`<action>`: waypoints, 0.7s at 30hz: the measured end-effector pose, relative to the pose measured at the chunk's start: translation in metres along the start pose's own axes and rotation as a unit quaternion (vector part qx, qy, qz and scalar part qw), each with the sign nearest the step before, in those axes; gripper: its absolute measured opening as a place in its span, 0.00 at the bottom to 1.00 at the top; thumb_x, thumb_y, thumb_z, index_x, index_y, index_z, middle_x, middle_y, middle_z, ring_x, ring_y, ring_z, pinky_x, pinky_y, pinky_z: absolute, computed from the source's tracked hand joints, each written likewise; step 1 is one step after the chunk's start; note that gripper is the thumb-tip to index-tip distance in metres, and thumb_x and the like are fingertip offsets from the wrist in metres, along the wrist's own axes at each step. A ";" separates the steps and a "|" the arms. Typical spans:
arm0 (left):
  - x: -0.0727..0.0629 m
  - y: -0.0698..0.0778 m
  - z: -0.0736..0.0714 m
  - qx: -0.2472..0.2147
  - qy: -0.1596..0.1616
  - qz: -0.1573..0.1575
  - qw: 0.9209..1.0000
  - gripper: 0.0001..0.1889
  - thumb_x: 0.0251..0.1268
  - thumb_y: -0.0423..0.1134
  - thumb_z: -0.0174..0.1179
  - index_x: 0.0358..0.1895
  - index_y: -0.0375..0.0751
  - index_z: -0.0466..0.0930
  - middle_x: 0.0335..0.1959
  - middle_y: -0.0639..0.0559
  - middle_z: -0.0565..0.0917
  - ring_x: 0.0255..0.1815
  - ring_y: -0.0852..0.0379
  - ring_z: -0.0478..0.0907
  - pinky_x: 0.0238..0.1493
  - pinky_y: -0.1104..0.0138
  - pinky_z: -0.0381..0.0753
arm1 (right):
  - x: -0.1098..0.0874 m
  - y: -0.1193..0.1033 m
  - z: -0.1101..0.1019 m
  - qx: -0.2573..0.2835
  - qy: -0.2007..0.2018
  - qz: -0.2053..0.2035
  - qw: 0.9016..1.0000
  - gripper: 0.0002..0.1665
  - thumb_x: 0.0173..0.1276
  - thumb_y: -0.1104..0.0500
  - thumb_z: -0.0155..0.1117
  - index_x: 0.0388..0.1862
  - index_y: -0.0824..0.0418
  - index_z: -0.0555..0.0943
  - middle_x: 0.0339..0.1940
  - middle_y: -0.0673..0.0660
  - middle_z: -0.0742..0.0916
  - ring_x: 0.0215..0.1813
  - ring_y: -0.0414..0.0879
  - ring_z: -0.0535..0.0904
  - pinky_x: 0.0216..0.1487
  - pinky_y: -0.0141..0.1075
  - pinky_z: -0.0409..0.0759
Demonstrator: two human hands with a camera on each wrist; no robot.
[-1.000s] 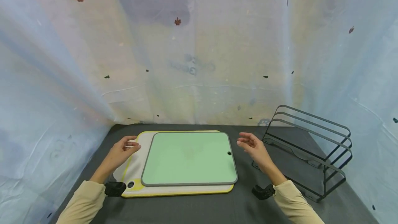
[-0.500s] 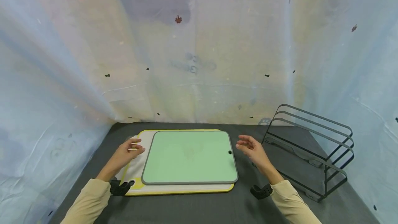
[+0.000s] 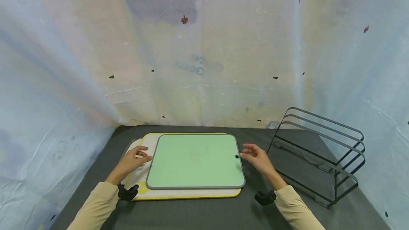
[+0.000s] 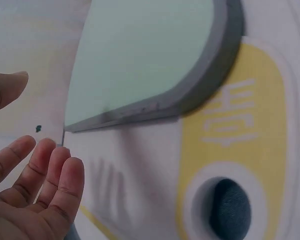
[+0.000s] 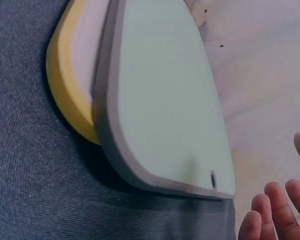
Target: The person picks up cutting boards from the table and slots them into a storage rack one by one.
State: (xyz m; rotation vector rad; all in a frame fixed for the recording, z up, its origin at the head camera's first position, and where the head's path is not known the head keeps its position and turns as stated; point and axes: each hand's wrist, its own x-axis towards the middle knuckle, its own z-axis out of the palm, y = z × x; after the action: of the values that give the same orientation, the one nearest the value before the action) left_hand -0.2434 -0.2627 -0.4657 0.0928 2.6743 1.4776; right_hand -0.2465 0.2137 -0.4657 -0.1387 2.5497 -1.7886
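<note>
Work seemed barely begun: left hand and right hand, loosely spread, flanked a grey-rimmed mint-green rectangular board, ungripped atop a yellow-edged white board.

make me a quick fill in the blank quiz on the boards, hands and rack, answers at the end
The top board has a face coloured ____.
The board just beneath is edged in ____.
The left hand and right hand are holding ____.
The rack is nearer the ____ hand.

Missing words: green; yellow; nothing; right
</note>
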 end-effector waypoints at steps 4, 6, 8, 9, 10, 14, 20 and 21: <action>0.002 -0.003 0.004 -0.013 -0.004 -0.019 1.000 0.31 0.65 0.40 0.65 0.65 0.27 0.65 0.51 0.33 0.74 0.49 0.41 0.76 0.42 0.56 0.81 | -0.001 0.004 0.003 -0.020 0.009 0.011 1.000 0.29 0.67 0.58 0.67 0.64 0.67 0.72 0.52 0.64 0.80 0.50 0.53 0.77 0.51 0.49 0.76; 0.003 -0.005 0.007 -0.024 -0.005 -0.027 0.999 0.31 0.65 0.39 0.65 0.65 0.27 0.65 0.51 0.33 0.74 0.47 0.41 0.77 0.42 0.56 0.81 | -0.002 0.006 0.005 -0.032 0.016 0.018 0.999 0.29 0.67 0.58 0.67 0.63 0.67 0.72 0.51 0.62 0.81 0.49 0.52 0.77 0.50 0.47 0.77; 0.003 -0.006 0.009 -0.029 -0.005 -0.031 0.999 0.31 0.64 0.39 0.65 0.64 0.26 0.65 0.50 0.33 0.74 0.46 0.43 0.77 0.42 0.56 0.81 | -0.002 0.009 0.007 -0.041 0.022 0.023 0.999 0.29 0.66 0.57 0.68 0.63 0.67 0.73 0.50 0.61 0.81 0.48 0.52 0.77 0.48 0.45 0.77; 0.003 -0.007 0.010 -0.035 -0.002 -0.037 0.999 0.31 0.63 0.38 0.66 0.64 0.27 0.65 0.50 0.35 0.74 0.44 0.45 0.77 0.42 0.57 0.81 | -0.002 0.011 0.008 -0.043 0.024 0.026 0.998 0.29 0.66 0.57 0.68 0.63 0.67 0.73 0.50 0.61 0.81 0.48 0.52 0.77 0.48 0.44 0.77; 0.003 -0.008 0.011 -0.036 0.000 -0.038 0.999 0.31 0.63 0.38 0.66 0.64 0.27 0.65 0.50 0.35 0.74 0.43 0.46 0.78 0.42 0.57 0.82 | -0.002 0.011 0.009 -0.044 0.025 0.028 0.998 0.29 0.65 0.57 0.69 0.62 0.67 0.73 0.49 0.61 0.81 0.48 0.52 0.77 0.47 0.43 0.77; 0.005 -0.011 0.013 -0.036 0.007 -0.038 0.999 0.30 0.62 0.37 0.67 0.63 0.25 0.66 0.49 0.35 0.75 0.42 0.47 0.78 0.41 0.57 0.82 | -0.001 0.014 0.011 -0.051 0.028 0.033 0.998 0.30 0.65 0.56 0.70 0.62 0.67 0.74 0.49 0.61 0.81 0.48 0.52 0.77 0.46 0.42 0.77; 0.007 -0.012 0.017 -0.045 0.019 -0.045 0.998 0.29 0.60 0.35 0.67 0.61 0.25 0.69 0.48 0.35 0.76 0.44 0.46 0.78 0.40 0.58 0.83 | -0.001 0.015 0.014 -0.048 0.020 0.039 0.998 0.30 0.65 0.56 0.69 0.61 0.69 0.73 0.50 0.64 0.80 0.49 0.54 0.77 0.45 0.45 0.77; 0.008 -0.012 0.017 -0.046 0.018 -0.045 0.998 0.29 0.60 0.35 0.68 0.61 0.25 0.68 0.49 0.35 0.75 0.44 0.45 0.78 0.39 0.58 0.83 | -0.001 0.015 0.015 -0.046 0.017 0.041 0.998 0.30 0.65 0.56 0.69 0.62 0.69 0.73 0.51 0.65 0.80 0.49 0.55 0.77 0.45 0.45 0.77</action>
State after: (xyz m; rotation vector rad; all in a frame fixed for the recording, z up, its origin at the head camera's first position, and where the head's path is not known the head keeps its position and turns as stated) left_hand -0.2495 -0.2539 -0.4849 -0.0614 2.5954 1.5866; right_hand -0.2453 0.2050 -0.4849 -0.0054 2.6209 -1.6614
